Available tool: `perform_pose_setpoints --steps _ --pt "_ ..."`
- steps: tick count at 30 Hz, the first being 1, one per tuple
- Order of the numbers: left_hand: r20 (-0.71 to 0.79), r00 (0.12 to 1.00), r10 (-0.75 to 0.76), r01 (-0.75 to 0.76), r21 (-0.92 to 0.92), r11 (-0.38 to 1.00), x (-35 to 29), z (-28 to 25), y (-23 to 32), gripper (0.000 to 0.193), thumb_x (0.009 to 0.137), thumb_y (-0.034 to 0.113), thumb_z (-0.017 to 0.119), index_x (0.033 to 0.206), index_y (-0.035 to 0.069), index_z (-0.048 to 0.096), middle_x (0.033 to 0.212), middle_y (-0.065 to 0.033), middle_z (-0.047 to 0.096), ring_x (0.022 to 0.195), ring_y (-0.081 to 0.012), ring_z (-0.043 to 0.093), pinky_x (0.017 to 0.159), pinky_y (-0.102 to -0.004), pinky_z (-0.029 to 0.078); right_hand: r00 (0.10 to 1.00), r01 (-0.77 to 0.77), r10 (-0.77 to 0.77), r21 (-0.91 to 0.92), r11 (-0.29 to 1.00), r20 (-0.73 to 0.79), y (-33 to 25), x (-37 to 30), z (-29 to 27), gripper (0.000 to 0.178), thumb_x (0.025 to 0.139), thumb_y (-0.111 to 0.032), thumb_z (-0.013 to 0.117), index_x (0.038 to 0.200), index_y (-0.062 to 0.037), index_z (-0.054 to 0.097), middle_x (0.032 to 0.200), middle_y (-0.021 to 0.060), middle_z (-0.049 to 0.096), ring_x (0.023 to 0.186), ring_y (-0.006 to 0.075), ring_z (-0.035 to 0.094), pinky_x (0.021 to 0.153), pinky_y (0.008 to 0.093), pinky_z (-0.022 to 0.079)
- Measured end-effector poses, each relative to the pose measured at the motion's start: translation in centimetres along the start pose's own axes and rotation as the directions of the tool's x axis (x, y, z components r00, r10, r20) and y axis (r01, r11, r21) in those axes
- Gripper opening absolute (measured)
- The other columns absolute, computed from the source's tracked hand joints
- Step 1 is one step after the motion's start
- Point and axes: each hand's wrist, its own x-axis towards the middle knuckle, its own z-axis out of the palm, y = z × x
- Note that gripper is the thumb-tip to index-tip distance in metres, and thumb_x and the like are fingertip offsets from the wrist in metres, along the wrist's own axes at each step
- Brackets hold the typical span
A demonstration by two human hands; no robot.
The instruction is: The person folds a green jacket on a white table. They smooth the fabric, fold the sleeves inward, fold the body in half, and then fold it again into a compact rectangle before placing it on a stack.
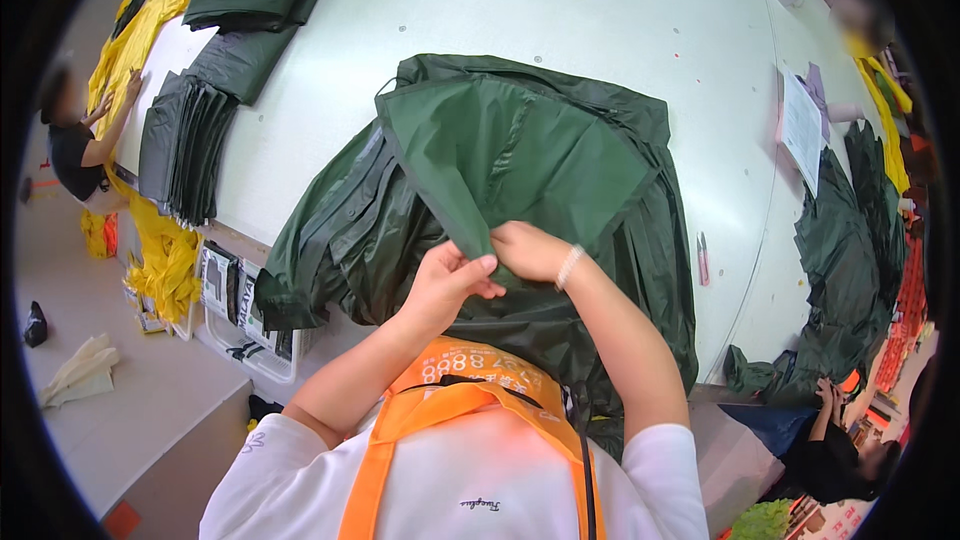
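Far left, a co-worker (75,155) is handling yellow cloth (155,20). Next, folded dark green pieces (185,145) are sitting stacked on the white table (335,80). Left hand (445,285) is hovering at the loose panel's lower corner, thumb near curled fingers; can't tell if cloth is between them. Green garment (530,160) is lying rumpled on the table, front and centre. Right hand (530,252) is pinching its panel edge, fingertips clamped. Slim tool (703,260) is lying right of it. Far right, more green cloth (845,240) is draping over the table edge.

Dark green garment (560,160), orange apron (425,403), perhaps lilac cloth (816,88)
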Motion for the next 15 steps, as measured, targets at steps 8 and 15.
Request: perform_pose_setpoints --steps 8,15 --pt "0.219 0.971 0.099 -0.160 0.282 0.946 0.2 -0.8 4.4 0.031 0.085 0.000 0.058 0.115 0.000 0.052 0.104 -0.0109 0.062 0.090 -0.0152 0.063 0.073 -0.0262 0.050 0.990 -0.090 0.103 0.133 0.987 -0.093 4.8 2.1 -1.1 0.027 0.093 -0.019 0.045 0.101 -0.0006 0.062 0.091 0.0111 0.067 0.083 0.0196 0.064 0.077 0.0307 0.049" --pt "0.136 0.787 0.602 -0.432 0.817 0.381 3.3 -3.2 5.9 0.063 0.074 -0.011 0.063 0.131 0.007 0.039 0.140 -0.0146 0.035 0.078 -0.0174 0.064 0.069 -0.0264 0.051 0.665 -0.195 -0.072 -0.267 0.944 -0.743 5.7 -12.2 -1.4 0.038 0.075 0.010 0.051 0.109 -0.0037 0.057 0.118 0.0109 0.057 0.079 0.0198 0.058 0.072 0.0270 0.048"
